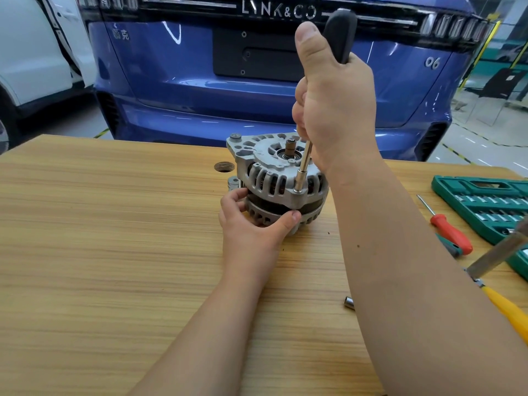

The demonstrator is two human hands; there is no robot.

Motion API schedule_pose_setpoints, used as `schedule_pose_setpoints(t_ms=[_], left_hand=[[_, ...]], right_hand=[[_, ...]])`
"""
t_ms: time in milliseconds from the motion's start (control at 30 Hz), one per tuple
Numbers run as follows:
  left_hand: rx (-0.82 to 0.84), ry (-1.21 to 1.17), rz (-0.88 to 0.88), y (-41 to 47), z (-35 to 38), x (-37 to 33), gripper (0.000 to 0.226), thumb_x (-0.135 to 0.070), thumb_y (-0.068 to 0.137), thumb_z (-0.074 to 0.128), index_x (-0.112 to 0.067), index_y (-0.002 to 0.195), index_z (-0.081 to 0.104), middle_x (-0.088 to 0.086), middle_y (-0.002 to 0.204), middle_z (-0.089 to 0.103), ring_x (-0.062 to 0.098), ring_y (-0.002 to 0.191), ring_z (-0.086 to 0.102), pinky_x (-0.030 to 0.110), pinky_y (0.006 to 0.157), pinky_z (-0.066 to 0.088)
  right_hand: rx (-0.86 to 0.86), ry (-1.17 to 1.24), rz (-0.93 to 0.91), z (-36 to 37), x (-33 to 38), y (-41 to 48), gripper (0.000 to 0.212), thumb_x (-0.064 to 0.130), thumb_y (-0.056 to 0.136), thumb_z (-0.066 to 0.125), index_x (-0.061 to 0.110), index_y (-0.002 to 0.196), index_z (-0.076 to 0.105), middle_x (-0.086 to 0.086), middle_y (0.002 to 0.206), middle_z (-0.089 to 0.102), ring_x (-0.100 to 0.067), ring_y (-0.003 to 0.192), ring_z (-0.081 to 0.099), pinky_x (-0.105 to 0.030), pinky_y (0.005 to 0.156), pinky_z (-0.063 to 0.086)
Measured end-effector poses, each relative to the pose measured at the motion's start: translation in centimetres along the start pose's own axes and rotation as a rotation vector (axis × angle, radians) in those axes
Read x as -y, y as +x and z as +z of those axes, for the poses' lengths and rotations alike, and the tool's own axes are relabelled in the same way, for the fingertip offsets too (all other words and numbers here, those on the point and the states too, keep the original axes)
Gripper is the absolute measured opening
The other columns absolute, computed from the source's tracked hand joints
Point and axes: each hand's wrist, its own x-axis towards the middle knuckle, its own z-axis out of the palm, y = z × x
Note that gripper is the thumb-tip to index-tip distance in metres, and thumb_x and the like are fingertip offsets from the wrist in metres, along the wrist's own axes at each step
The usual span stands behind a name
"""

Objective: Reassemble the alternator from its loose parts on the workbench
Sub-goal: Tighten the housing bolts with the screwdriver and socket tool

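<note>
- The alternator stands on the wooden bench, near the far edge, with its shaft pointing up.
- Your left hand holds the low part of the alternator. The thumb presses the front of the bottom rim and the fingers curl round its left side.
- Your right hand is closed tight around the black handle of a driver, thumb up.
- The driver's silver rod comes down out of your fist, a bit tilted. Its socket end sits on a bolt spot at the front edge of the top housing.
- A small silver part sits just behind your left fingers, touching or nearly touching the alternator. You cannot tell what it is.
- A loose socket lies on the bench beside your right forearm.
- A red screwdriver lies to the right, next to a green tool case.
- A tool with a yellow handle lies at the right edge.
- A blue car is parked behind the bench.
</note>
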Motion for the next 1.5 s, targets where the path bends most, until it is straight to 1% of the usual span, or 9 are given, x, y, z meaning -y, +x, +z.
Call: schedule_pose_setpoints(t_ms=[167, 333, 433, 600, 767, 1100, 1300, 1400, 1500], left_hand=[[-0.066, 0.014, 0.021, -0.6, 1.0, 0.0, 0.076, -0.046, 0.05, 0.087, -0.05, 0.106, 0.035, -0.008, 0.126, 0.04, 0.021, 0.109, 0.059, 0.042, 0.093, 0.051], [-0.088, -0.002, 0.003, -0.6, 1.3, 0.2, 0.074, -0.059, 0.04, 0.079, -0.064, 0.097, 0.032, -0.008, 0.128, 0.042, 0.018, 0.111, 0.059, 0.042, 0.093, 0.052], [-0.081, -0.025, 0.005, -0.6, 1.3, 0.2, 0.073, -0.057, 0.039, 0.08, -0.068, 0.093, 0.032, -0.007, 0.13, 0.043, 0.016, 0.111, 0.059, 0.041, 0.095, 0.051], [-0.084, -0.012, 0.001, -0.6, 1.1, 0.0, 0.073, -0.056, 0.038, 0.08, -0.068, 0.093, 0.033, -0.007, 0.129, 0.044, 0.017, 0.111, 0.06, 0.041, 0.095, 0.051], [-0.089, -0.002, 0.003, -0.5, 1.1, 0.1, 0.074, -0.057, 0.038, 0.08, -0.064, 0.094, 0.034, -0.009, 0.125, 0.044, 0.014, 0.109, 0.06, 0.039, 0.094, 0.052], [-0.112, 0.031, 0.004, -0.5, 1.2, 0.4, 0.072, -0.061, 0.039, 0.078, -0.065, 0.095, 0.033, -0.024, 0.118, 0.038, 0.015, 0.109, 0.059, 0.041, 0.093, 0.051], [-0.124, 0.06, 0.004, -0.8, 1.1, 0.1, 0.069, -0.063, 0.039, 0.075, -0.064, 0.093, 0.032, -0.025, 0.114, 0.039, 0.013, 0.107, 0.059, 0.04, 0.092, 0.051], [-0.12, 0.052, 0.014, -0.7, 1.1, 0.2, 0.068, -0.056, 0.045, 0.081, -0.061, 0.094, 0.033, -0.024, 0.115, 0.04, 0.013, 0.107, 0.059, 0.04, 0.092, 0.051], [-0.123, 0.053, 0.032, -0.7, 1.2, 0.5, 0.068, -0.048, 0.052, 0.086, -0.06, 0.095, 0.033, -0.026, 0.113, 0.037, 0.013, 0.107, 0.058, 0.038, 0.091, 0.05]], right_hand=[[-0.014, 0.002, -0.02, -0.4, 0.0, 0.0, 0.044, 0.039, 0.093, 0.06, 0.022, 0.063, 0.033, 0.005, 0.049, 0.029, -0.01, 0.039, 0.026, -0.024, 0.043, 0.026], [-0.014, -0.003, -0.017, -0.6, -0.4, 0.5, 0.043, 0.048, 0.082, 0.061, 0.024, 0.061, 0.033, 0.008, 0.046, 0.03, -0.012, 0.04, 0.026, -0.027, 0.045, 0.026], [-0.018, 0.014, 0.019, -0.6, -0.5, 0.6, 0.045, 0.05, 0.078, 0.062, 0.024, 0.057, 0.033, 0.01, 0.043, 0.028, -0.01, 0.038, 0.024, -0.026, 0.044, 0.023], [-0.059, -0.027, 0.023, -0.2, -0.4, 0.4, 0.046, 0.054, 0.076, 0.062, 0.025, 0.048, 0.039, 0.01, 0.045, 0.029, -0.013, 0.041, 0.025, -0.029, 0.046, 0.025], [-0.071, -0.042, -0.015, 0.0, -0.3, 0.1, 0.044, 0.049, 0.082, 0.063, 0.025, 0.059, 0.035, 0.01, 0.045, 0.031, -0.014, 0.042, 0.028, -0.03, 0.046, 0.028], [-0.11, -0.071, -0.039, 0.3, 0.0, -0.1, 0.044, 0.044, 0.088, 0.063, 0.023, 0.06, 0.036, 0.012, 0.043, 0.032, -0.013, 0.041, 0.03, -0.03, 0.046, 0.031], [-0.171, -0.14, -0.069, 0.5, 0.1, -0.3, 0.045, 0.041, 0.092, 0.062, 0.021, 0.061, 0.037, 0.013, 0.037, 0.034, -0.008, 0.037, 0.033, -0.021, 0.039, 0.032], [-0.196, -0.161, -0.073, 0.6, 0.0, -0.4, 0.045, 0.041, 0.092, 0.063, 0.021, 0.06, 0.037, 0.014, 0.036, 0.033, -0.006, 0.036, 0.032, -0.017, 0.036, 0.03], [-0.134, -0.102, -0.047, 0.2, 0.0, -0.2, 0.045, 0.042, 0.09, 0.063, 0.022, 0.061, 0.036, 0.013, 0.039, 0.032, -0.009, 0.037, 0.03, -0.022, 0.039, 0.03]])
